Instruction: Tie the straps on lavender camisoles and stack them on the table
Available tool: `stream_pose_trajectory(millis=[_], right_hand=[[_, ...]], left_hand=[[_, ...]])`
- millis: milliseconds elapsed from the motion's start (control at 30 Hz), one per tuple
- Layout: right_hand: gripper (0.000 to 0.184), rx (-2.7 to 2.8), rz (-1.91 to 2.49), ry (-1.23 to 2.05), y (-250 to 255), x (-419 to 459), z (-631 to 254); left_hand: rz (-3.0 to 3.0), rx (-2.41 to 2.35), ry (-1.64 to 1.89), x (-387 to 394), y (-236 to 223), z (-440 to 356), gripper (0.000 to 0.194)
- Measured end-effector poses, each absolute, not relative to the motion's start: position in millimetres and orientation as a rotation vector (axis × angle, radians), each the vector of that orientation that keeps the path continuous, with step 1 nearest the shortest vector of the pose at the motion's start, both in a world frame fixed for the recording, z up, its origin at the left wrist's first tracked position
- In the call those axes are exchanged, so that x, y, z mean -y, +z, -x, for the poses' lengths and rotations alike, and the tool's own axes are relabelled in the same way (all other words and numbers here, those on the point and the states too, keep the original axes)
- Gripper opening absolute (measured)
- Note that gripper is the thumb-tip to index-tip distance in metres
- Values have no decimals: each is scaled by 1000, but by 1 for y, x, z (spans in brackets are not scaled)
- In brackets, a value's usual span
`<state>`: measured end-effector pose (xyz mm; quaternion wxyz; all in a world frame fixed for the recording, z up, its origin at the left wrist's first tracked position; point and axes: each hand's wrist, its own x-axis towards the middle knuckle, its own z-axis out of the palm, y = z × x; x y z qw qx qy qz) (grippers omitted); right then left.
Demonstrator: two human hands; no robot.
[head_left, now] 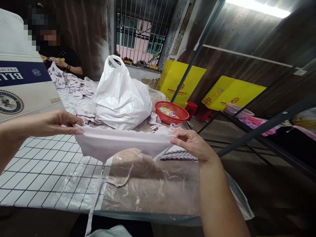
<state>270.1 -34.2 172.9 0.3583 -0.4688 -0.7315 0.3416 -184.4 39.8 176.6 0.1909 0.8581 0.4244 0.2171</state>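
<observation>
A pale lilac garment piece point(123, 142) with a wavy top edge is stretched between my two hands above the table. My left hand point(63, 123) pinches its left top corner between thumb and fingers. At the opposite corner, my right hand point(189, 143) grips the fabric in the same way. Thin straps point(95, 200) hang from its lower edge, one trailing past the table's front edge. Just beyond my right hand lies a stack of wavy-edged lilac pieces point(180, 155), partly hidden by the held one.
Behind the garment stand a white plastic bag point(120, 95) and a red basket point(172, 113) of small strips. A carton point(24, 75) is at the left. Clear plastic point(153, 191) covers the grid-patterned tabletop point(32, 171). Another person point(66, 57) handles lilac pieces at the far left.
</observation>
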Motion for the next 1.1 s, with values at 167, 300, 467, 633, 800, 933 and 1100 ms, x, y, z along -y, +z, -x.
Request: stream_pose_trajectory(millis=[167, 300, 467, 633, 800, 933, 1100], right_hand=[[36, 2032, 1189, 886, 177, 49, -243], [36, 1944, 1084, 1270, 161, 53, -213], [43, 1653, 1146, 1531, 124, 37, -185], [51, 1428, 1167, 1605, 109, 28, -168], [49, 1393, 1096, 1638, 113, 29, -162], [41, 1358, 1067, 1664, 111, 29, -159], [27, 1432, 1071, 1620, 109, 29, -150]], left_hand=[[-2302, -1627, 224, -70, 177, 185, 39], [-2300, -1732, 331, -69, 166, 136, 21], [-2192, -1278, 460, -15, 139, 59, 38], [-2366, -1101, 523, 24, 120, 23, 37], [-2447, -1225, 536, 24, 110, 23, 19], [-2442, -1195, 562, 27, 110, 27, 20], [-2601, -1311, 600, 30, 104, 28, 19]])
